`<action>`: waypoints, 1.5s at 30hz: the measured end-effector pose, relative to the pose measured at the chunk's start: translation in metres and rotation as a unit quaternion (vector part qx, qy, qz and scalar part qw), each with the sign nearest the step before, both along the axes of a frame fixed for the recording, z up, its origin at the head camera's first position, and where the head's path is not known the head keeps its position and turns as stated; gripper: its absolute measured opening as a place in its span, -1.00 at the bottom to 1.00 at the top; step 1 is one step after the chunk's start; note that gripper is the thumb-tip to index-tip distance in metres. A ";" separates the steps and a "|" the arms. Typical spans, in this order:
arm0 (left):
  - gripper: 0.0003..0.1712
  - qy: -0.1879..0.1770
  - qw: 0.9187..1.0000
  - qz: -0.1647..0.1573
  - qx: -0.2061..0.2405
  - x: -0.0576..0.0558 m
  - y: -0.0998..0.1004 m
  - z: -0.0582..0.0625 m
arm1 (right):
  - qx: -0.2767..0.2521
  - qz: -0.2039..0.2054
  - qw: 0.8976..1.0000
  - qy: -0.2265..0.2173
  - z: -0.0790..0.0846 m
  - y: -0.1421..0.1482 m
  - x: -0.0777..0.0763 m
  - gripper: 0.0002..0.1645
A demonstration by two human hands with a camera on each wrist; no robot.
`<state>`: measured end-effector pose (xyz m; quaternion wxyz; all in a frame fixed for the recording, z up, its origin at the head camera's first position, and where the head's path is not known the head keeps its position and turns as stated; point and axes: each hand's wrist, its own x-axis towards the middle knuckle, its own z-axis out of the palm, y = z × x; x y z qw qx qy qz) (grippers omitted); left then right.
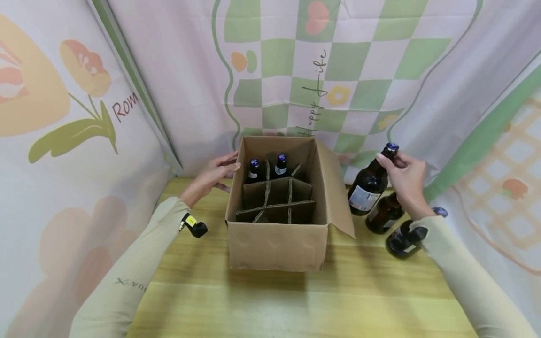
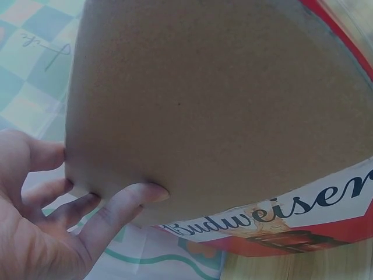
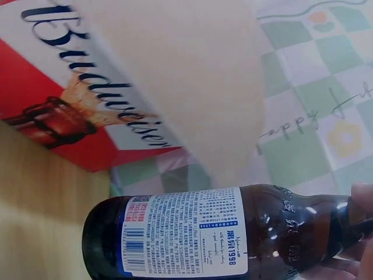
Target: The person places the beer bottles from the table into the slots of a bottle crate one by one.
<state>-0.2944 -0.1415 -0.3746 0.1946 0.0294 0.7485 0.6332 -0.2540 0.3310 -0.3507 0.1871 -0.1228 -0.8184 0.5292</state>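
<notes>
An upright cardboard box (image 1: 276,246) stands on the table, with a cardboard divider (image 1: 274,206) inside. Two blue-capped bottles (image 1: 281,164) sit in its far compartments. My left hand (image 1: 213,173) is at the box's far left edge; in the left wrist view its thumb lies on the brown flap (image 2: 192,105), with the fingertips at the flap's edge. To the right of the box, my right hand (image 1: 405,176) grips a brown beer bottle (image 1: 367,188) by the neck, tilted. That bottle's white label faces the right wrist view.
Two more beer bottles (image 1: 384,213) stand under and beside my right wrist, the nearer one (image 1: 403,239) partly behind the sleeve. The box's right flap (image 1: 338,192) sticks outward toward the held bottle. Patterned curtains (image 1: 190,70) surround the wooden table (image 1: 270,310).
</notes>
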 end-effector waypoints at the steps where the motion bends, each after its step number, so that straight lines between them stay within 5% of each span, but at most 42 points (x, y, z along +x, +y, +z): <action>1: -0.22 0.001 1.000 -0.001 -0.001 0.000 0.000 0.000 | 0.002 0.001 1.000 0.001 0.004 -0.001 0.000 -0.31; 7: -0.23 0.003 1.000 0.002 -0.003 -0.001 0.000 0.001 | 0.004 0.022 1.000 -0.002 0.025 -0.001 -0.001 -0.25; 15: -0.23 0.009 1.000 -0.002 0.003 0.000 0.000 0.002 | 0.016 0.025 0.999 0.039 0.049 -0.001 0.002 -0.48; 18: -0.22 0.008 1.000 -0.002 0.004 0.000 0.000 0.002 | -0.044 0.036 0.997 0.058 0.063 -0.002 0.004 -0.56; 23: -0.23 0.006 1.000 0.000 0.007 0.000 0.001 0.003 | -0.177 0.057 0.976 0.114 0.084 -0.006 0.006 -0.73; 33: -0.22 0.004 1.000 -0.004 0.002 0.000 0.001 0.002 | -0.243 0.103 0.946 0.189 0.106 -0.025 -0.004 -0.71; 45: -0.22 -0.001 1.000 -0.005 0.001 0.002 0.001 0.002 | -0.191 0.133 0.950 0.209 0.108 -0.070 -0.022 -0.77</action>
